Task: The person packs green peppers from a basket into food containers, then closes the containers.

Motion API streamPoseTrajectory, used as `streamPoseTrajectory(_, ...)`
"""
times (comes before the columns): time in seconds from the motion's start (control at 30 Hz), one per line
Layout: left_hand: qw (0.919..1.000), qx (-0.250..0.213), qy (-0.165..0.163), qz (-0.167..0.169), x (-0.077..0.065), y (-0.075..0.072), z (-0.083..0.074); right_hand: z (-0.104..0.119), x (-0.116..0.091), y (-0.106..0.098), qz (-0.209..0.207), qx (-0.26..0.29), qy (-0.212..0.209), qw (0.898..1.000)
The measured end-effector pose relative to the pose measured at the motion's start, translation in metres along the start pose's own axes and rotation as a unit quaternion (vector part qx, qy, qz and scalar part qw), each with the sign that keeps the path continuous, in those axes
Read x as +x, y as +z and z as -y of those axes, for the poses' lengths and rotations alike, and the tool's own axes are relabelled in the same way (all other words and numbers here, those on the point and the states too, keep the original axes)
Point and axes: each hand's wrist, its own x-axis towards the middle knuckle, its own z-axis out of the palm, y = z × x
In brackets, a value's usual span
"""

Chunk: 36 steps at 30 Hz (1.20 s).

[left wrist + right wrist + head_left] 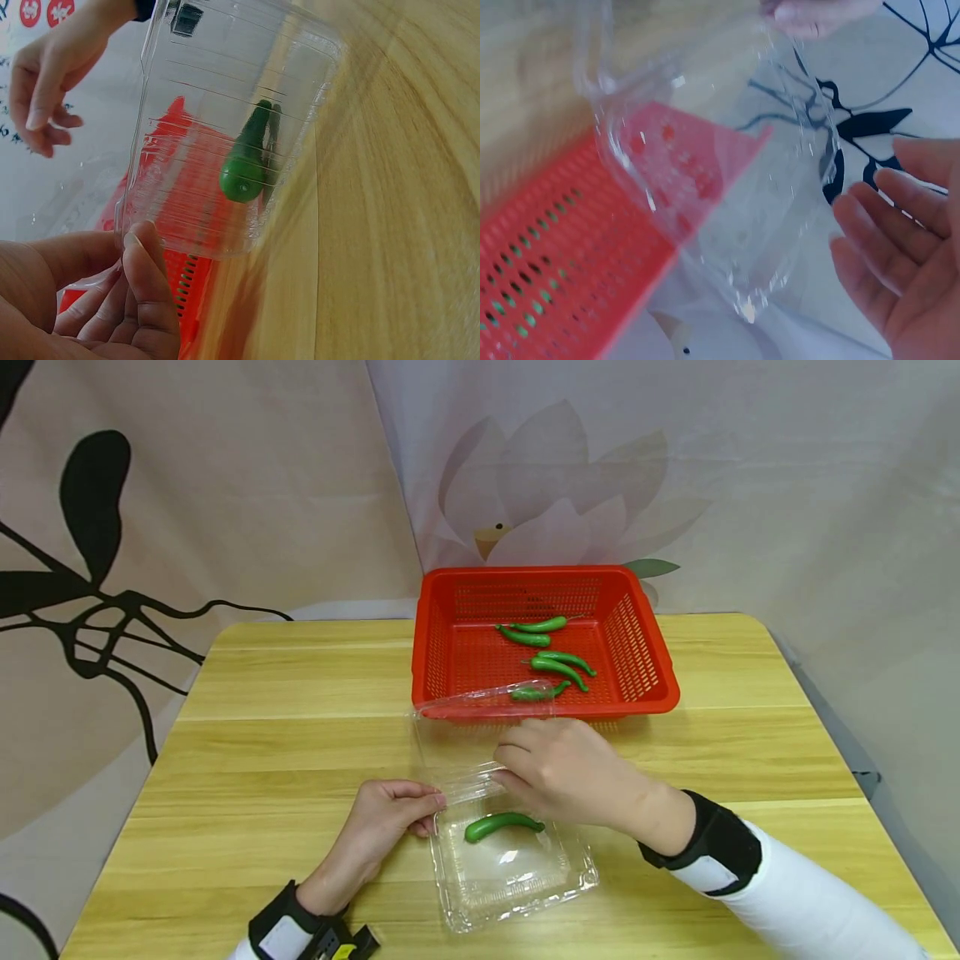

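In the head view the left hand (382, 814), low and left of centre, pinches the left edge of a clear plastic box (487, 887) between thumb and fingers; the left wrist view shows this grip up close. The right hand (558, 768), at centre right, seems in the head view to meet the plastic, but both wrist views show it just apart, its fingers loosely bent and holding nothing.

The box stands open at lower centre, its lid (450, 739) folded up toward the top of the frame. One green pepper (504, 825) lies in the base; the left wrist view shows it end-on through the clear wall, rounded end nearest.

Beyond, at upper centre, a red basket (435, 643) holds five green peppers (561, 672), plain only from the head; the right wrist view gives just green glints through its slots. The wooden table (285, 735) lies beneath, and a printed cloth (810, 485) with a pale flower hangs behind.

For writing, the left wrist view alone shows red discs (60, 10) with white characters at upper left and black characters below, too blurred to read surely. No brand is legible.
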Motion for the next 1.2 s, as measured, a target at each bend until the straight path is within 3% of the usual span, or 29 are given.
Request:
streamPoseTrajectory(0.37, 1.0, -0.002, 0.0, 0.003, 0.0, -0.001, 0.0, -0.031, 0.018, -0.027, -0.078, 0.0, 0.061, 0.995)
streamPoseTrajectory(0.53, 1.0, -0.001, -0.001, 0.001, 0.0, -0.001, 0.001, -0.047, 0.02, -0.028, -0.086, 0.005, 0.1, 0.991)
streamPoseTrajectory(0.7, 1.0, 0.001, 0.002, 0.001, 0.0, 0.0, 0.001, -0.063, 0.021, -0.028, -0.035, 0.014, 0.166, 0.985)
streamPoseTrajectory(0.87, 1.0, 0.0, 0.004, 0.001, 0.001, 0.0, 0.001, -0.079, 0.024, -0.027, 0.04, 0.024, 0.242, 0.969)
streamPoseTrajectory(1.2, 1.0, -0.002, 0.0, -0.004, -0.001, 0.0, -0.001, -0.1, 0.031, -0.017, 0.109, 0.028, 0.288, 0.951)
